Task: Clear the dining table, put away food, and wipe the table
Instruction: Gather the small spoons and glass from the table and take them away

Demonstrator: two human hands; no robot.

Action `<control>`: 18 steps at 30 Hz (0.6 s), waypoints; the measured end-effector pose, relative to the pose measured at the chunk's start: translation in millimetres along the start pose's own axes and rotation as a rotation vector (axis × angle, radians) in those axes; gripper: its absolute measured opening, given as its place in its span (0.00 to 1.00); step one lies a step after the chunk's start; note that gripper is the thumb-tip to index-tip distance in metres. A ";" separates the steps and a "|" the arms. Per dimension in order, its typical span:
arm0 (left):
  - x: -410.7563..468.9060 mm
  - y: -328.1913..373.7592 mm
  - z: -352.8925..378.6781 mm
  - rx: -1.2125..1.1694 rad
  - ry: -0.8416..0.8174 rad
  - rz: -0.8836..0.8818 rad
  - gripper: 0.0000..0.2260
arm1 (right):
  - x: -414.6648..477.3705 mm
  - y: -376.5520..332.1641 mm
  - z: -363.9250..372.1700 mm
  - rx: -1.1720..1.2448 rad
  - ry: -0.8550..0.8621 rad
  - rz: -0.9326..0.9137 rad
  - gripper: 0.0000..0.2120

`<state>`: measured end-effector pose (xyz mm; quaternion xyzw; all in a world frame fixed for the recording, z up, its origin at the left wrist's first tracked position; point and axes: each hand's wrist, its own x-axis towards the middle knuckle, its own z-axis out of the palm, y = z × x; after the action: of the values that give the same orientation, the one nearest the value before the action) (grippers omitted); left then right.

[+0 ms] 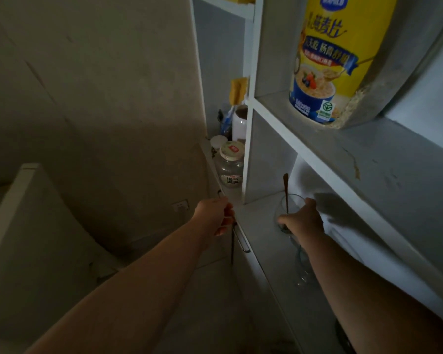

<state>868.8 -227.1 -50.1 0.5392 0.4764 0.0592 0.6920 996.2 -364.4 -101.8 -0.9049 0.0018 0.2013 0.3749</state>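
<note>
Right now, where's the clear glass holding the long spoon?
Head view, right of centre: clear glass on the white counter, gripped by the right hand, one shelf below the yellow oatmeal canister.

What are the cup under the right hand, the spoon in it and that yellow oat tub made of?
Cup: clear glass, probably; the shelf shows through. Spoon: likely metal, thin handle with a glint. Oat tub: glossy printed wrap; card or plastic beneath, unclear.

Home pantry corner: white shelving (317, 146) with oatmeal tub (335, 60) (yellow), lidded jar (230, 162).
</note>
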 end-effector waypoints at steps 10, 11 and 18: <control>-41.5 -6.6 -43.1 -0.019 0.089 0.069 0.15 | -57.1 -38.0 7.0 -0.120 0.134 -0.144 0.46; -49.4 -9.0 -51.6 -0.028 0.110 0.080 0.15 | -69.5 -42.6 11.2 -0.101 0.140 -0.190 0.44; -106.5 -29.6 -121.2 -0.084 0.276 0.128 0.16 | -149.2 -55.2 40.1 0.034 0.020 -0.497 0.18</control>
<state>710.9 -219.0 -6.2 0.5259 0.5285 0.1966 0.6367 853.0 -319.5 -35.4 -0.8732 -0.2136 0.0942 0.4278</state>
